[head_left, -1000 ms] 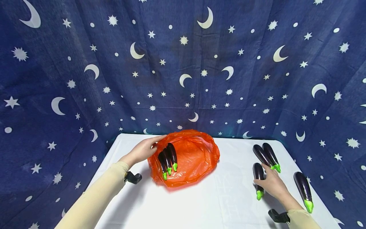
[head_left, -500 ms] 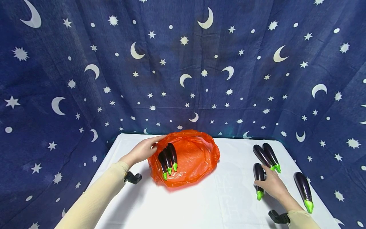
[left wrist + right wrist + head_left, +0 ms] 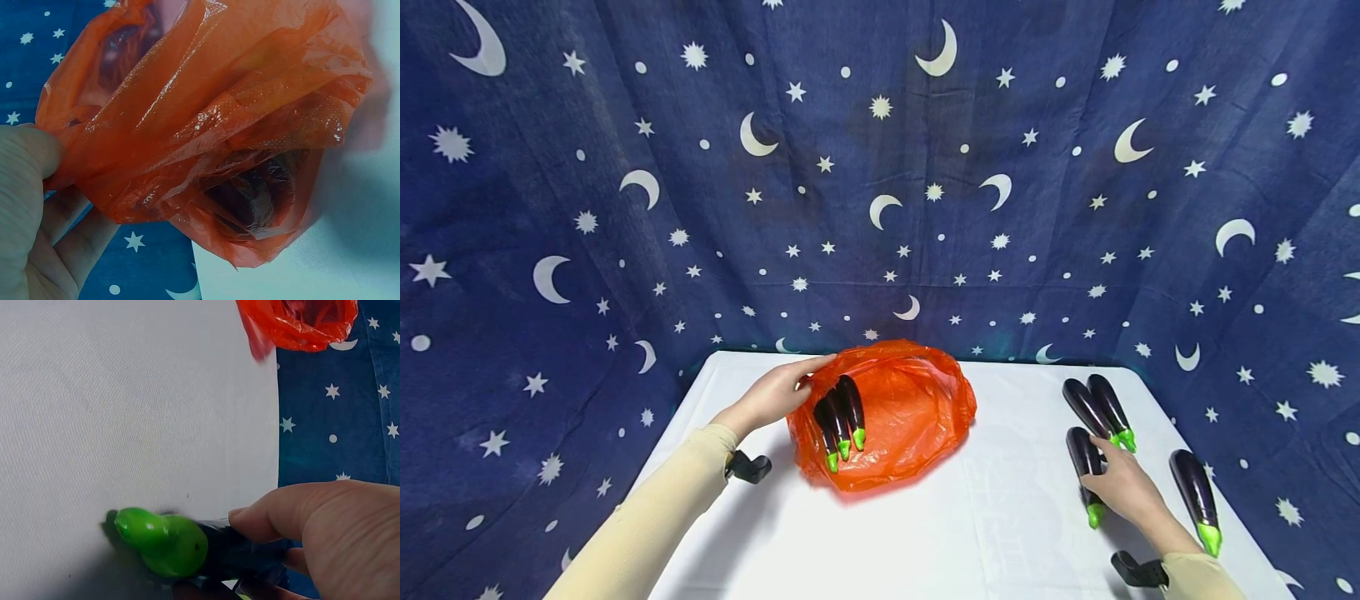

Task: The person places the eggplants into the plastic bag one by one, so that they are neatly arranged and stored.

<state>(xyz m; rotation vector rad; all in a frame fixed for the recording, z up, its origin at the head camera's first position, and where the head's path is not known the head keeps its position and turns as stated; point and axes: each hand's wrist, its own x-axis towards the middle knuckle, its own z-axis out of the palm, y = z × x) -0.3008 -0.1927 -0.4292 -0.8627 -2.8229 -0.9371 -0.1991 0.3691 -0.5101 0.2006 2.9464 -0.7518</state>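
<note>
With thumb and fingers my left hand (image 3: 773,395) pinches the left rim of an orange plastic bag (image 3: 917,417); the left wrist view shows the film between thumb and fingers. Inside the bag's mouth lie three dark purple eggplants (image 3: 842,417) with green stem ends, side by side. On the right part of the table, my right hand (image 3: 1126,483) grips another eggplant (image 3: 1082,458), its thumb on one side and fingers on the other. That eggplant's green end (image 3: 169,542) points away from the palm in the right wrist view. Its underside is hidden.
Two eggplants (image 3: 1105,408) lie together just behind the right hand. One more eggplant (image 3: 1197,500) lies near the right edge of the white table (image 3: 880,550). A dark blue curtain (image 3: 880,233) with moons and stars hangs behind and at both sides.
My right hand and the eggplant in it have shifted slightly to the right, and the eggplant's green end has swung right. My left hand and the bag stay put.
</note>
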